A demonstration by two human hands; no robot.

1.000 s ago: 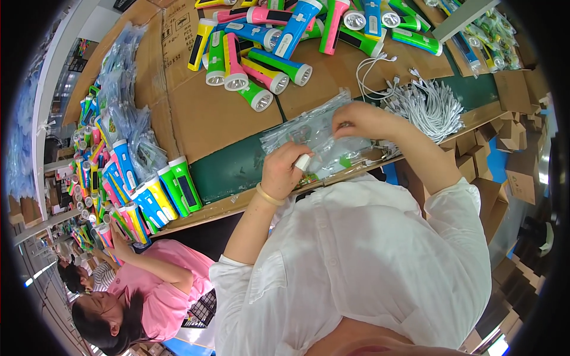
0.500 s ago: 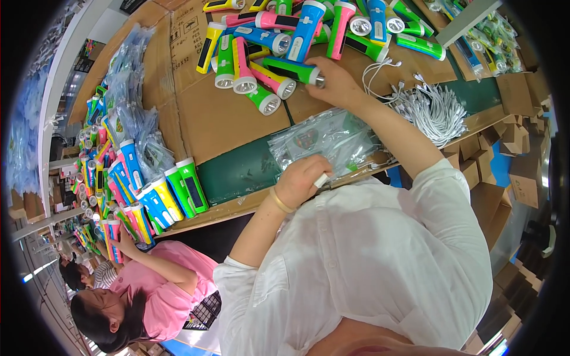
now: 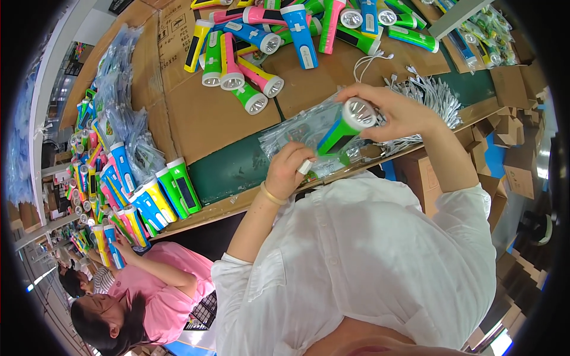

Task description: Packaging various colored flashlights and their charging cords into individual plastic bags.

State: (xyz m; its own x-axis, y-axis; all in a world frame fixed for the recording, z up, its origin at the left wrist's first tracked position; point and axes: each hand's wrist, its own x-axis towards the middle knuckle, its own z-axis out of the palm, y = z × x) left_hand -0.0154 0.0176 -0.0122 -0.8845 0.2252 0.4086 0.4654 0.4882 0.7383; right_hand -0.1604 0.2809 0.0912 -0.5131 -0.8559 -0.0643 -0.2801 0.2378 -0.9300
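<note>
My right hand (image 3: 395, 113) grips a flashlight (image 3: 339, 133) round its white head, the lens turned up. Its blue and green body with a dark panel slants down to the left over a stack of clear plastic bags (image 3: 276, 140). My left hand (image 3: 287, 171) is at the near edge of the bags, its fingers curled together close to the flashlight's lower end. A small white piece (image 3: 305, 167) shows at its fingertips; I cannot tell whether it is held or worn on a finger. Beyond, a pile of colourful flashlights (image 3: 301, 38) lies on brown cardboard (image 3: 205, 121).
White charging cables (image 3: 424, 98) lie bunched at the right. Upright flashlights (image 3: 154, 204) line the table's left edge beside heaped plastic bags (image 3: 133, 127). A co-worker in pink (image 3: 178, 270) handles flashlights at the lower left. Cardboard boxes (image 3: 519, 133) stand at the right.
My right hand has brought the flashlight from the pile toward me, over the bags, and tipped its lens upward. My left hand has shifted slightly left, still closed. The co-worker's flashlights have changed.
</note>
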